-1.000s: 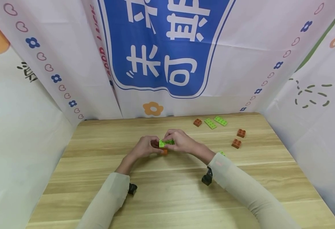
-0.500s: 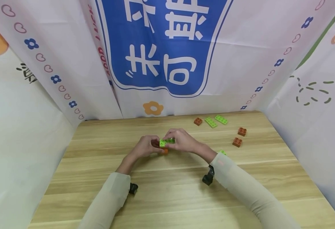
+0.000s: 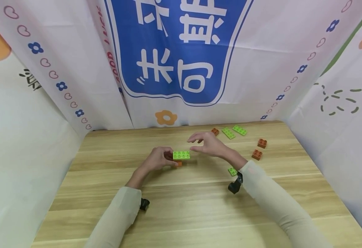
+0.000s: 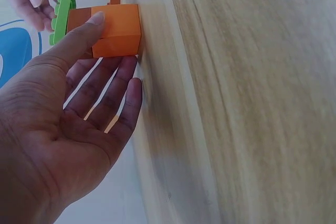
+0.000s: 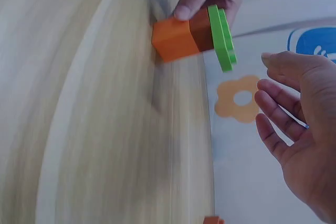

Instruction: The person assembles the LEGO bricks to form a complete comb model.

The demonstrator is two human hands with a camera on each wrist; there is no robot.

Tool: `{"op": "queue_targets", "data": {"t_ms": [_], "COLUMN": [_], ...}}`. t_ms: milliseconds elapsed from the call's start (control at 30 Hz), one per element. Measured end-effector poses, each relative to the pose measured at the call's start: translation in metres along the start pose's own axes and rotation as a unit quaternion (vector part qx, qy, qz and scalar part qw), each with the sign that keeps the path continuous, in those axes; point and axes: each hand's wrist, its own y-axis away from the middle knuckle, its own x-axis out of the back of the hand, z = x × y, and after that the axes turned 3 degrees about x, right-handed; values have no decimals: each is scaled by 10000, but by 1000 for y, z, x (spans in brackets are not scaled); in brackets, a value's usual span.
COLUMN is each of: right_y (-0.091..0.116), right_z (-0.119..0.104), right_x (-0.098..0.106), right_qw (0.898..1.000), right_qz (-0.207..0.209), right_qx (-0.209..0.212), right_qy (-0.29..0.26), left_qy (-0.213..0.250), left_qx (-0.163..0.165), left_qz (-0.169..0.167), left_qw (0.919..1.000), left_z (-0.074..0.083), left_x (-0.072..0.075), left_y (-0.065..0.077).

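A stack of toy building bricks stands on the wooden table: an orange block (image 4: 123,27) at the bottom, a brown brick (image 5: 201,29) above it, and a long light-green studded plate (image 3: 181,155) on top. The plate sticks out past the stack toward the right. My left hand (image 3: 157,160) pinches the stack from the left, thumb on the orange block's near side; the fingertips behind are partly hidden. Just right of the plate, my right hand (image 3: 210,144) is held apart from it, fingers loosely bent and holding nothing.
On the table (image 3: 181,213), a small green brick (image 3: 232,171) lies by the right wrist. Two brown bricks, one of them this brown brick (image 3: 262,143), sit farther right. Another brown brick and two green plates, including this green plate (image 3: 240,130), lie near the back cloth wall.
My right hand has let go of the green plate and moved right, leaving it on the stack. The small green brick shows more. My left hand stays on the stack.
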Motion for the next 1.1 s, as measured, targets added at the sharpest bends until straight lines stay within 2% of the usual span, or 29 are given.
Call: {"op": "queue_targets", "data": {"t_ms": [300, 567, 833, 1100], "right_y": [13, 18, 18, 20], "right_z": [27, 52, 67, 85], "right_x": [18, 31, 44, 50], "right_qw": [9989, 9981, 9966, 9972], "right_qz": [178, 415, 323, 294], "right_qx": [-415, -444, -714, -670], "right_qy": [107, 140, 258, 171], "left_qy": [5, 1, -28, -48], "left_qx": [-23, 94, 17, 23], "left_qz": [27, 44, -1, 39], "left_qw": [10000, 9999, 10000, 10000], "left_z": [-2, -3, -4, -3], "left_x": [-3, -2, -2, -2], "left_y": [2, 1, 1, 2]}}
